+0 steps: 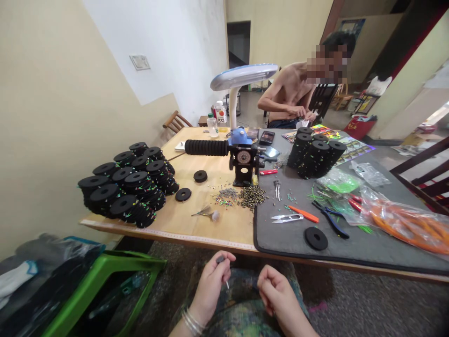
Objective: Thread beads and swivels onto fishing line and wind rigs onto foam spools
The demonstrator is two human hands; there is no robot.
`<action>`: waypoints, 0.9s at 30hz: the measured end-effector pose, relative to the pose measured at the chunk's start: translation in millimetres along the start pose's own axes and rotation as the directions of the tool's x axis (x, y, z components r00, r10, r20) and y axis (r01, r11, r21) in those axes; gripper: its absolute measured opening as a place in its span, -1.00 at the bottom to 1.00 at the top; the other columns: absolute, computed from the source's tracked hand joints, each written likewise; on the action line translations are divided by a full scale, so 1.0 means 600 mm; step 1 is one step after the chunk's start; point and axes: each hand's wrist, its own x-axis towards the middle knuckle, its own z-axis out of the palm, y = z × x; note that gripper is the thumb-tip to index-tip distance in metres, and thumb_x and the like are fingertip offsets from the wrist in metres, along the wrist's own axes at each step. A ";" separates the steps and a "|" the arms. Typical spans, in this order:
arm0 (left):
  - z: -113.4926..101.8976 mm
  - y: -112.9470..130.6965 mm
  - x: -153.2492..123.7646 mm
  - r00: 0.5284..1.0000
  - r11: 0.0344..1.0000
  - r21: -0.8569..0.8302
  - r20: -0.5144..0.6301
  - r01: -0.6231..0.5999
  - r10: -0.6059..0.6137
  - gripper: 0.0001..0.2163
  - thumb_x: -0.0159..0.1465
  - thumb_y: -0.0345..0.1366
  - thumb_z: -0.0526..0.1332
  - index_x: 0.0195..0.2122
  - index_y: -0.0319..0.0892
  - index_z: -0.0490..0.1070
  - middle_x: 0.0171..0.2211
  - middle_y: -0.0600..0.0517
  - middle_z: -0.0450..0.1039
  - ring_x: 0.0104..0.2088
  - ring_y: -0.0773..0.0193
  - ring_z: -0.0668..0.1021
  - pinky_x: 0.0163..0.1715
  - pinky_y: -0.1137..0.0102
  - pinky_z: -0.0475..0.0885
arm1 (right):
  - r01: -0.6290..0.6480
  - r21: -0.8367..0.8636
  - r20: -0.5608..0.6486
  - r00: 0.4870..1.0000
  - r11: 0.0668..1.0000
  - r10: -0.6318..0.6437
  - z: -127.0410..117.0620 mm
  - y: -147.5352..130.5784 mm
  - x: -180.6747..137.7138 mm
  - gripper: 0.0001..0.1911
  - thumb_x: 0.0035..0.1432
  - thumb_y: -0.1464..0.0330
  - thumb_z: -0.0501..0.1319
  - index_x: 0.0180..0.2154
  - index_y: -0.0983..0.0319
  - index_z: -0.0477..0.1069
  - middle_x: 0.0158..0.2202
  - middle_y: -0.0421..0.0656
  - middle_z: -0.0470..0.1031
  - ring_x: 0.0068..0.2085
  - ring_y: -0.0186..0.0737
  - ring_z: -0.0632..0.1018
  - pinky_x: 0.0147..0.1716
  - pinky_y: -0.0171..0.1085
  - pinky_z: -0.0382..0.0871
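Observation:
My left hand, with bangles at its wrist, is raised over my lap in front of the table edge. Its fingers are closed around a small piece with a dark grey end; a thin white tip pokes out below, and its kind is unclear. To the right, my right hand is curled shut, apart from the left; anything between its fingers is hidden. Beyond the hands, a feathery tuft and a black foam spool lie on the table.
Stacked black foam spools fill the table's left. A black winding device stands centrally beside loose beads. Snips, an orange-handled tool, pliers and plastic bags lie right. A person sits opposite; a green stool stands lower left.

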 end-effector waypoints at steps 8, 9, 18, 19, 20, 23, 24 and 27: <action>0.014 0.006 -0.021 0.959 0.986 0.150 0.257 0.078 -0.115 -0.74 0.16 -0.12 0.21 -0.33 -0.25 0.43 -0.58 0.14 0.28 -0.60 0.43 0.26 -0.60 0.50 0.10 | 0.080 -0.039 -0.009 0.997 0.996 -0.080 -0.001 -0.010 0.000 -0.68 0.02 0.11 0.20 -0.53 0.18 0.20 -0.75 -0.41 0.17 -0.74 -0.48 0.08 -0.75 -0.46 -0.05; 0.017 0.008 -0.023 0.954 0.982 0.171 0.270 0.084 -0.129 -0.72 0.15 -0.09 0.22 -0.37 -0.26 0.43 -0.62 0.17 0.23 -0.61 0.44 0.24 -0.61 0.50 0.08 | 0.107 -0.081 -0.012 0.994 0.991 -0.108 -0.002 -0.010 0.000 -0.68 0.02 0.11 0.21 -0.53 0.18 0.21 -0.75 -0.40 0.17 -0.73 -0.47 0.10 -0.74 -0.44 -0.03; 0.035 0.014 -0.018 0.976 0.984 -0.069 0.156 0.163 -0.151 -0.67 -0.05 -0.08 0.39 -0.54 -0.24 0.39 -0.66 0.22 0.14 -0.63 0.48 0.13 -0.63 0.51 -0.01 | 0.326 -0.444 0.043 0.938 0.835 -0.343 -0.006 -0.019 -0.009 -0.80 0.10 0.32 0.14 -0.54 0.21 0.31 -0.61 -0.28 0.27 -0.54 -0.33 0.31 -0.52 -0.36 0.15; 0.034 0.014 -0.016 0.980 0.985 -0.072 0.137 0.156 -0.145 -0.68 -0.05 -0.08 0.40 -0.55 -0.24 0.38 -0.67 0.22 0.13 -0.63 0.48 0.13 -0.63 0.51 -0.01 | 0.326 -0.450 0.050 0.939 0.831 -0.341 -0.006 -0.019 -0.010 -0.80 0.10 0.32 0.14 -0.54 0.21 0.31 -0.61 -0.28 0.28 -0.54 -0.33 0.31 -0.52 -0.36 0.15; 0.033 0.013 -0.014 0.983 0.987 -0.068 0.122 0.147 -0.138 -0.68 -0.05 -0.08 0.39 -0.55 -0.23 0.39 -0.67 0.22 0.12 -0.63 0.47 0.13 -0.63 0.52 0.00 | 0.326 -0.454 0.053 0.939 0.829 -0.340 -0.006 -0.019 -0.010 -0.80 0.11 0.33 0.13 -0.54 0.21 0.31 -0.61 -0.28 0.28 -0.54 -0.33 0.32 -0.52 -0.37 0.15; 0.027 0.010 -0.009 0.989 0.990 -0.062 0.088 0.124 -0.119 -0.70 -0.03 -0.09 0.38 -0.53 -0.23 0.39 -0.68 0.22 0.12 -0.63 0.47 0.14 -0.63 0.52 0.02 | 0.324 -0.457 0.065 0.941 0.828 -0.333 -0.007 -0.016 -0.009 -0.82 0.10 0.35 0.14 -0.53 0.21 0.32 -0.61 -0.28 0.31 -0.54 -0.32 0.34 -0.52 -0.37 0.16; 0.026 0.009 -0.009 0.991 0.991 -0.063 0.082 0.115 -0.110 -0.70 -0.02 -0.09 0.37 -0.53 -0.23 0.39 -0.68 0.22 0.12 -0.63 0.46 0.15 -0.63 0.52 0.03 | 0.319 -0.458 0.069 0.943 0.830 -0.324 -0.007 -0.015 -0.008 -0.82 0.10 0.36 0.15 -0.54 0.21 0.32 -0.61 -0.28 0.32 -0.54 -0.32 0.34 -0.51 -0.37 0.17; 0.024 0.010 -0.010 0.994 0.998 -0.014 0.093 0.062 -0.060 -0.72 0.04 -0.10 0.33 -0.51 -0.23 0.39 -0.66 0.20 0.16 -0.62 0.45 0.18 -0.61 0.52 0.08 | 0.285 -0.436 0.100 0.958 0.854 -0.269 -0.007 -0.013 -0.007 -0.83 0.12 0.36 0.14 -0.51 0.21 0.34 -0.61 -0.26 0.39 -0.54 -0.32 0.37 -0.52 -0.38 0.19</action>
